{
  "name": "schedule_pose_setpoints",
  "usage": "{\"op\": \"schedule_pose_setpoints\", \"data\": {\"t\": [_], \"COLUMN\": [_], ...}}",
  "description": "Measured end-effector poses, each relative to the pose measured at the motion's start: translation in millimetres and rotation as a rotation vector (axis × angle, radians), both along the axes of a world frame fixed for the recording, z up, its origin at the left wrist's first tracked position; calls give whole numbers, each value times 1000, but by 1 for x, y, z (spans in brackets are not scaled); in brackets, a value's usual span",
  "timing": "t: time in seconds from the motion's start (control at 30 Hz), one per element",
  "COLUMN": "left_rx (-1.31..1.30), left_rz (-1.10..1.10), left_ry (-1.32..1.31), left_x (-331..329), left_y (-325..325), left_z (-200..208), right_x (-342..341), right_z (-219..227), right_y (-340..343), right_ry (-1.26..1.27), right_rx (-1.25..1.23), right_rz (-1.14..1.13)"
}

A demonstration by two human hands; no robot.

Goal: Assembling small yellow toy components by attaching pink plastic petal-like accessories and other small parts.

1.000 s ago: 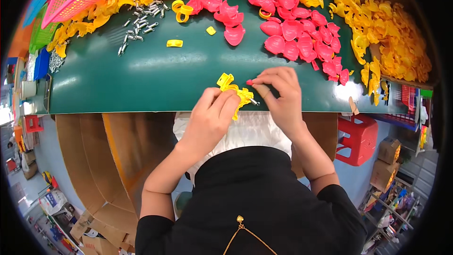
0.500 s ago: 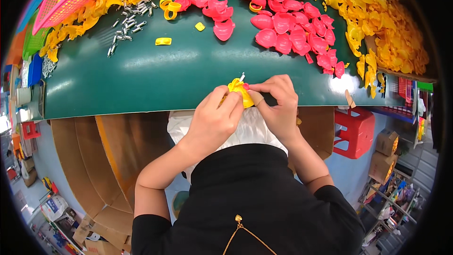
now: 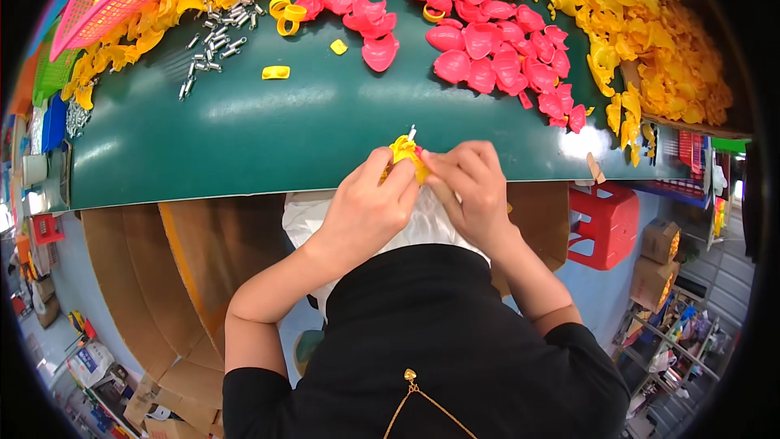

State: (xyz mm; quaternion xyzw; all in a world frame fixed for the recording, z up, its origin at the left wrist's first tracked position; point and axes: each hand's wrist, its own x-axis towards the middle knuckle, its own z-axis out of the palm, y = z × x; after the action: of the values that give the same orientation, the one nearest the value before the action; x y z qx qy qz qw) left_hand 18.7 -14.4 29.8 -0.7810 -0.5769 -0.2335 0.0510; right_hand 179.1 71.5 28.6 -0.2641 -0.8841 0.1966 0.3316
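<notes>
At the near edge of the green table, my left hand point(image 3: 370, 207) pinches a yellow plastic part point(image 3: 403, 149), its fingers closed along the left side. A small silver metal spring-like piece point(image 3: 412, 132) sticks up from the top of that part. My right hand point(image 3: 473, 189) is closed against its right side, thumb and forefinger meeting at a little pink piece point(image 3: 418, 151). Fingers cover much of the yellow part and most of the pink piece, so how they join cannot be told.
Pink plastic shells point(image 3: 481, 39) lie at the back, beside a cardboard box of yellow parts point(image 3: 678, 65). Silver springs point(image 3: 218, 42), yellow rings point(image 3: 288, 15) and a pink basket point(image 3: 122, 2) sit back left. A red stool point(image 3: 605, 232) stands right; an open carton point(image 3: 134, 276) is below left.
My right hand has shifted slightly, its fingers curling more tightly against the yellow part and covering more of it. My left hand keeps its pinch. The whole view has drifted slightly.
</notes>
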Motion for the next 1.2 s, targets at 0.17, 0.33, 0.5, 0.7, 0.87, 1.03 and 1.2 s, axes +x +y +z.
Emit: {"op": "schedule_pose_setpoints", "data": {"t": [0.17, 0.33, 0.5, 0.7, 0.87, 1.03, 1.2], "left_rx": [12, 107, 215, 300, 364, 297, 257], "left_rz": [-4, 193, 286, 294, 287, 204, 181], "left_ry": [6, 55, -134, -23, 24, -40, -61], "left_x": [-5, -2, 6, 1, 1, -4, -4], "left_y": [1, -13, -4, -5, -2, -1, -1], "left_z": [8, -9, -24, -33, -28, -29, -24], "right_x": [10, -21, -30, -36, -46, -46, -43], "right_z": [18, 29, 30, 37, 9, 6, 4], "right_y": [49, 114, 135, 64, 34, 38, 35], "right_ry": [-139, -312, -226, 91, 95, 18, 50], "right_rx": [-116, 209, 192, -332, -115, -28, -80], "right_rz": [130, 54, 110, 124, 148, 152, 123]}}
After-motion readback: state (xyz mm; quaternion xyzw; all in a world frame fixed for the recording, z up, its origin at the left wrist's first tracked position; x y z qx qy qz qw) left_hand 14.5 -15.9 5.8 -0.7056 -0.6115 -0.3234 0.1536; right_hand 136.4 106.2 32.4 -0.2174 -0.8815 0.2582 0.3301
